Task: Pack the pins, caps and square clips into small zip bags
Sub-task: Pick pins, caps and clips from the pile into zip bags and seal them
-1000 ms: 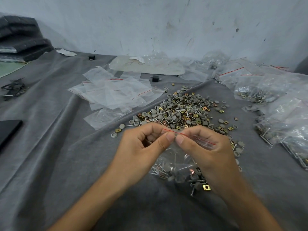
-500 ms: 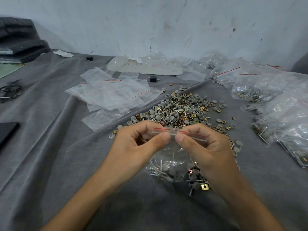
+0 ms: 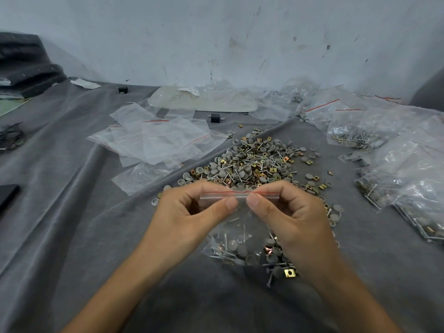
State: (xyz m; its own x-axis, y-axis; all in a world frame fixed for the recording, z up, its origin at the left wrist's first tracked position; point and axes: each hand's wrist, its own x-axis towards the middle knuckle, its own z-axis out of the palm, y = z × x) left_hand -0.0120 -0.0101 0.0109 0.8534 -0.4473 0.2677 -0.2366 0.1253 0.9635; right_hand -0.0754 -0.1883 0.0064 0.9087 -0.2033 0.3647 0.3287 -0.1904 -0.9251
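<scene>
nearest, two forearms come in from the lower edge over the grey cloth (image 3: 96,248), which spreads bare and creased well out to the left of the left hand. the left hand (image 3: 189,212) and the right hand (image 3: 298,222) each pinch the top strip of one small zip bag (image 3: 216,196) between thumb and curled forefinger. the two thumb tips almost meet at the middle of its red line. the bag hangs between the hands with its lower end on the cloth. it holds a mix of pins (image 3: 225,239) and grey caps (image 3: 233,245), too jumbled to count. just under the right hand lie one brass square clip (image 3: 289,273), a few more caps and a few pins; whether these are inside the bag cannot be told.

just beyond the knuckles sits one big pile (image 3: 254,164) of loose pins, caps and square clips, far too many to count. its near edge is right behind the fingers, and strays trail down past the outer side of the right hand. beyond the left hand lies a sheaf of empty bags (image 3: 156,140), overlapping too much to count. out to the right of the right hand, filled bags (image 3: 408,179) heap up to the frame's edge.

farther off are two small black blocks (image 3: 216,117), one large pale pouch (image 3: 204,99), then the scuffed wall (image 3: 216,44). far to the left of the left hand are one dark flat slab (image 3: 7,195) cut by the frame, one black tangle (image 3: 12,138) and one dark stack (image 3: 24,58).
</scene>
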